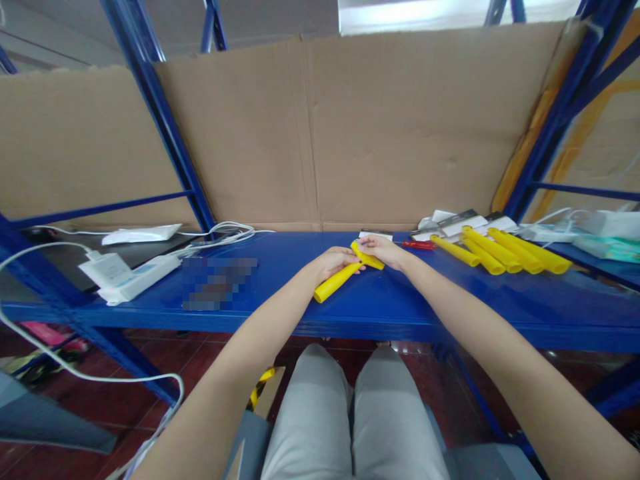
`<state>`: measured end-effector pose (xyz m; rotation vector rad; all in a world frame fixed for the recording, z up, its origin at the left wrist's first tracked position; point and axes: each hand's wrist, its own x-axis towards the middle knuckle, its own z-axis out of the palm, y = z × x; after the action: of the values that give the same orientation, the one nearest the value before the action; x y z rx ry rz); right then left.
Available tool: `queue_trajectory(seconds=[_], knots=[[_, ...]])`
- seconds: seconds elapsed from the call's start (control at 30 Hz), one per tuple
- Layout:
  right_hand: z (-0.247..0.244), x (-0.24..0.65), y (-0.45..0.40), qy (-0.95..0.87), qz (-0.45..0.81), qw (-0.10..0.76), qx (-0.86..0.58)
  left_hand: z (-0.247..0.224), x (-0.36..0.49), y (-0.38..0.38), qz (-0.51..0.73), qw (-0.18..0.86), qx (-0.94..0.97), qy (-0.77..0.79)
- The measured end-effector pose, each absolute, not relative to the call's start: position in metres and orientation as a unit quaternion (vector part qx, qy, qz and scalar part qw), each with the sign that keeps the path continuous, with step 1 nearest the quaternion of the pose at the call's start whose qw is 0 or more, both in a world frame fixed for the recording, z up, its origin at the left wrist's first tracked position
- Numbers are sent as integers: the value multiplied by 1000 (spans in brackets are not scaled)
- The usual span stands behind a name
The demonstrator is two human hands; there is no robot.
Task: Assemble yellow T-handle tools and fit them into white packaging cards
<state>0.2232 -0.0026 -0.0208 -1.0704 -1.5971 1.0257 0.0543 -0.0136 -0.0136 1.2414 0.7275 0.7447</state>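
Observation:
Over the blue shelf (280, 267), my left hand (331, 261) is closed round a yellow tapered tube (331, 285), whose wide end points down towards me. My right hand (383, 251) pinches a second yellow piece (369, 259), which slants down to the right. The two yellow pieces meet or cross between my fingers; whether they are joined cannot be made out. Beside my right hand lies a small red object (419, 245). Further right, several similar yellow tubes (483, 257) lie in a row, their wide ends towards me.
White and black packets (460, 223) lie behind the tubes. On the left are a white power strip (143, 275), a white plug adapter (106, 270), coiled cables (230, 232) and a blurred dark item (219, 285). A cardboard panel (320, 133) and blue posts (165, 120) bound the shelf.

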Motion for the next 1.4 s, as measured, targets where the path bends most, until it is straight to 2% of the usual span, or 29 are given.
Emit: queue_trajectory(seconds=[0.2,0.57,0.77,0.9,1.07,1.4], knots=[[-26,224,4,-680,367,459,-440,-13,54,-12,337,699,532,339],[-20,231,10,-776,78,400,-481,-6,54,-20,351,674,532,372],[-6,282,8,-663,-94,340,-660,-5,54,-22,360,668,530,379],[-7,307,1,-609,-75,230,-755,-3,55,-26,362,657,536,387],[-9,306,-7,-585,-22,110,-803,-2,57,-29,374,648,535,393],[-6,305,-8,-619,-5,96,-780,-2,57,-29,380,646,533,392]])
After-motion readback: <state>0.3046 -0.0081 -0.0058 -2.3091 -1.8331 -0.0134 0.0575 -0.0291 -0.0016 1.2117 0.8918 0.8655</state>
